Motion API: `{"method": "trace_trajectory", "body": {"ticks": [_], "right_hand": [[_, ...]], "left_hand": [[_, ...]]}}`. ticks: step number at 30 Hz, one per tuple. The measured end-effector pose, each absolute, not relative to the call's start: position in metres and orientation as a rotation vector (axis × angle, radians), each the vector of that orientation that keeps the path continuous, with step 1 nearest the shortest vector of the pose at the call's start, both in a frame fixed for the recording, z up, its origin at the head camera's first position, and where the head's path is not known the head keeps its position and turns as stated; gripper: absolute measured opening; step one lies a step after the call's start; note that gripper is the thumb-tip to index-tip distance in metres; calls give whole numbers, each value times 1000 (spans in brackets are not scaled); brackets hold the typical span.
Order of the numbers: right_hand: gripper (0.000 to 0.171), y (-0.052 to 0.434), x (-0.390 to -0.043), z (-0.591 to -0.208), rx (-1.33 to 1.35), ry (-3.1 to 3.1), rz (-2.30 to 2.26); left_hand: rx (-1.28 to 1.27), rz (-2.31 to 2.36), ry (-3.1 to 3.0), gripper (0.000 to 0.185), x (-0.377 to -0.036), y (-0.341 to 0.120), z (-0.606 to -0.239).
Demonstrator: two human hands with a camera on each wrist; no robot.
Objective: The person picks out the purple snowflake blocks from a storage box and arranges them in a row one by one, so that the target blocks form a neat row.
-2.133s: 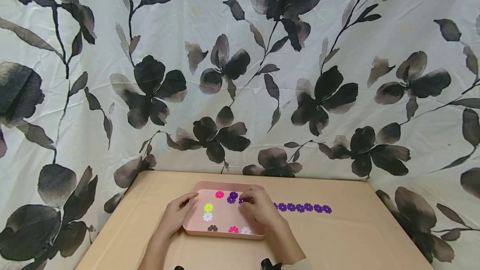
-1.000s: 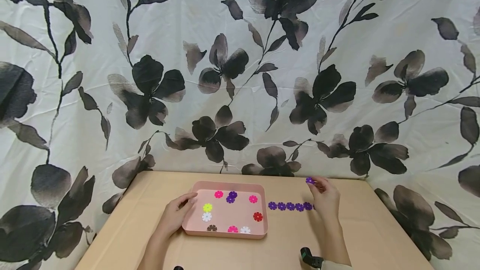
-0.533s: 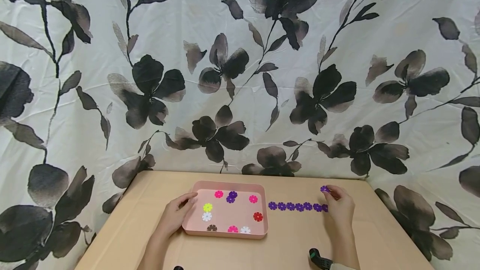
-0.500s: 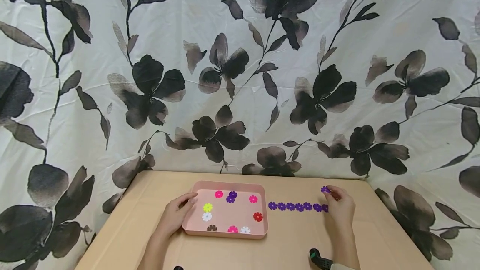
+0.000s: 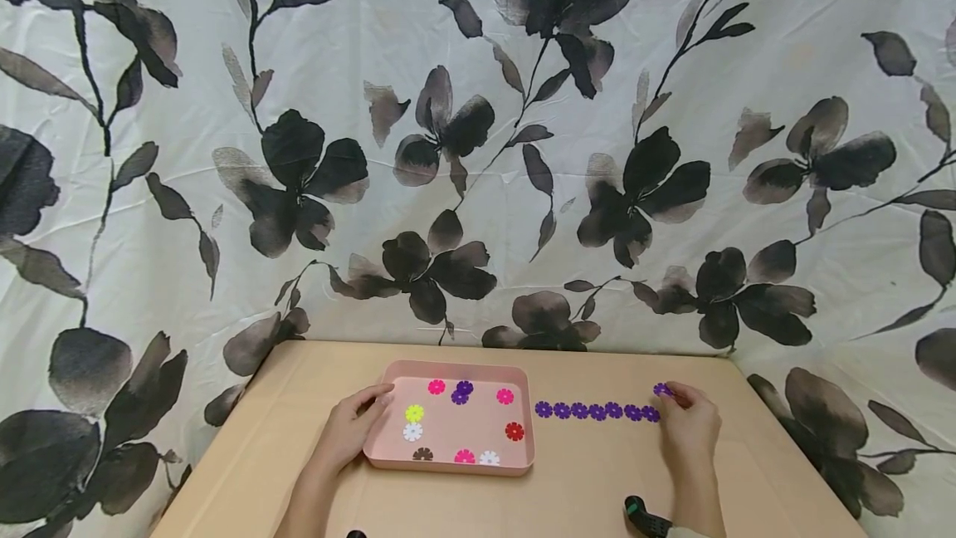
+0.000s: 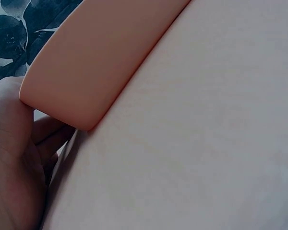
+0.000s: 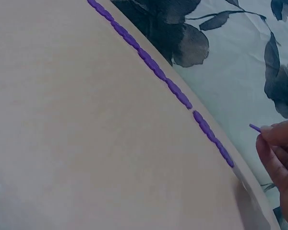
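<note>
Right hand [image 5: 687, 426], lower right of the head frame, fingertips pinched on a small purple flower disc [image 5: 661, 389]; same disc seen edge-on as a thin purple sliver [image 7: 255, 127] at the fingertips in the right wrist view. Flat, round, scalloped like petals, deep violet, held just above the worktop [image 5: 597, 488] and just beyond the right end of a row of purple discs [image 5: 597, 412]. Row straight, discs edge to edge, running left toward the tray; one small gap within it showing in the right wrist view.

Left hand [image 5: 351, 430], lower centre-left, curled round the near left corner of a pink tray [image 5: 448, 465], thumb up on the rim, fingers tucked beneath the corner in the left wrist view.

Inside the tray: more discs lying flat and scattered, pink, red, yellow, white, brown, and two purple ones overlapping near the far wall.

Behind, filling the upper frame, a white cloth [image 5: 478, 148] printed with dark flowers and leaves.
</note>
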State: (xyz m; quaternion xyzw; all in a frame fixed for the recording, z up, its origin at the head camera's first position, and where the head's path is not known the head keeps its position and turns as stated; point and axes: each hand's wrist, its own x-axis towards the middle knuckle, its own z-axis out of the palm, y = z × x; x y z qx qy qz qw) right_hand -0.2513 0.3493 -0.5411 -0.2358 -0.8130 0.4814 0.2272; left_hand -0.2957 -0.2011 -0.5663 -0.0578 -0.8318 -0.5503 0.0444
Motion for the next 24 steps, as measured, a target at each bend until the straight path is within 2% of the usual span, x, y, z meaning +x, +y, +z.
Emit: {"method": "trace_trajectory", "body": {"ticks": [24], "right_hand": [[26,363,-249,-548,-650,-2428,1136]], "left_hand": [[-176,-1674,-2546,34,-294,-201,-566]]}}
